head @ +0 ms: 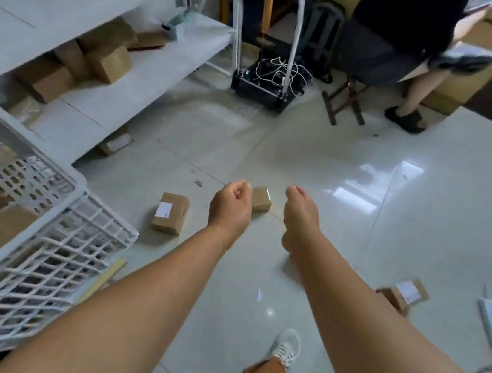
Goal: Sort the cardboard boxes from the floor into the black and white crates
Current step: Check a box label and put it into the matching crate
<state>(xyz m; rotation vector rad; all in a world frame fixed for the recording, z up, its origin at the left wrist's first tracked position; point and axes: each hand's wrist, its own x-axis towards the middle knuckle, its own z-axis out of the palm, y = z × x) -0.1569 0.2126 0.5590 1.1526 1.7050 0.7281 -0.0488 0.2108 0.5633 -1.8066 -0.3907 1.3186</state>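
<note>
Right now both arms reach forward over the floor (318,171), and a small box (261,199) lies on the tiles between the two hands, just past them and touching neither. The left hand (230,206) has its fingers curled in on nothing; the right hand (300,212) hangs with fingers loosely bent, also holding nothing. A second box (170,214) lies on the floor left of the left hand, near it, with a white label on its top face; the print is too small to read. A third box (402,296) sits well off to the right, tilted, with a white label that is likewise unreadable. Another labelled box (115,143) lies under the edge of the shelf (145,85), which carries more boxes. A white crate (42,250) stands at the left with cardboard inside. At the far side a seated person (394,49) is next to a hand cart (262,85) strewn with cables.
</note>
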